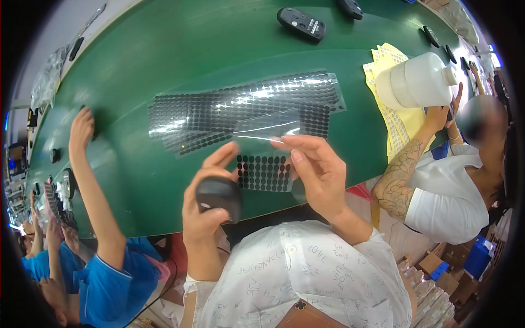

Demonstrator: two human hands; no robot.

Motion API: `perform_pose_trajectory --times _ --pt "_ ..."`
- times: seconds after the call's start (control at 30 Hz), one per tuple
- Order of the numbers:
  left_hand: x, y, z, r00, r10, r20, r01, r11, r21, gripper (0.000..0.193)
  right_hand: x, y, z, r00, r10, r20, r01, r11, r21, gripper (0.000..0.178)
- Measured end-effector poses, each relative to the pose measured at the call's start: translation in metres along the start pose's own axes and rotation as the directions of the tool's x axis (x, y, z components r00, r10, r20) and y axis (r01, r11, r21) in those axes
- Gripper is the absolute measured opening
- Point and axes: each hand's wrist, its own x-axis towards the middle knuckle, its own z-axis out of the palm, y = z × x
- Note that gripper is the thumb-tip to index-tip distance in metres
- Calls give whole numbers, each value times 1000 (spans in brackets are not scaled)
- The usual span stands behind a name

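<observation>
My left hand (pixel 198 216) is closed around a black computer mouse (pixel 220 195), its thumb across the near end. The raised left fingers are beside a small clear sheet (pixel 264 173) bearing rows of black oval pads; I cannot tell whether they touch it. With thumb and fingertips, my right hand (pixel 321 172) pinches the sheet's upper right part. The sheet's upper part is bare, shiny film. Beyond it, larger clear sheets (pixel 240 101) full of black oval pads lie overlapping on the green table (pixel 164 60).
Farther off lie an upturned black mouse (pixel 301 24) and another mouse (pixel 350 8). At right, a white plastic bottle (pixel 414 82) lies on yellow sticker sheets (pixel 389 117), near a co-worker's arm (pixel 407 169). Another person's hand (pixel 82 128) rests over the table at left.
</observation>
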Motion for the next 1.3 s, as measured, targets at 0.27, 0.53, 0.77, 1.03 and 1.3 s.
perform_pose_trajectory --times 0.27,0.53,0.77,1.03,1.3 --pt "12 16 15 921 -290 260 126 854 505 52 1 -1 -5 988 -119 95 138 967 -213 16" --pt "14 9 27 980 -89 178 -46 769 637 52 8 -10 -3 889 -452 65 364 615 -700 18" --pt "14 13 28 963 -61 261 -149 688 710 52 10 -14 -12 886 -404 228 433 541 -721 17" --pt "13 15 30 972 -144 184 -19 736 677 51 18 -21 -18 895 -330 301 444 577 -686 14" --pt "14 13 26 980 -142 142 12 746 666 55 23 -18 -16 869 -323 374 494 529 -691 22"
